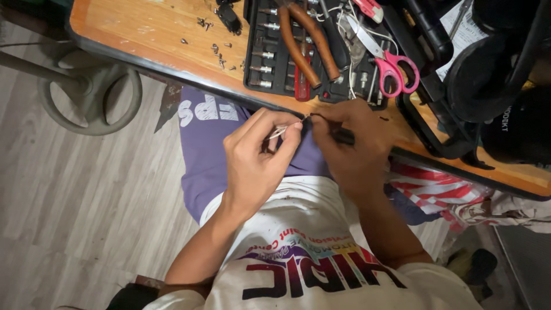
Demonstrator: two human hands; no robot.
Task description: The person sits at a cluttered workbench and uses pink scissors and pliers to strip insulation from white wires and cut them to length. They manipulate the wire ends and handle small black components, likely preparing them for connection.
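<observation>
- close over the lap, just off the near edge of the wooden table (143,34), a thin pale wire (279,132) is pinched between thumb and forefinger of the left hand (258,163), the fingers closed tight on it.
- the right hand (350,146) is closed round a small dark tool (343,136), its tip brought to the wire's free end where the two hands almost meet; what sort of tool it is cannot be told.
- the step in hand is judged to be fine work on the wire's end, stripping or twisting perhaps, well short of any fitting.
- a steady pinch and a small, controlled pull or turn at the tip are what the next move calls for, since the wire is thin and easily bent.
- behind the hands an open black tool case (261,63) is seen on the table, with orange-handled pliers (307,43) and pink-handled scissors (393,66) lying across it.
- loose screws (221,54) are scattered on the wood to the left of the case.
</observation>
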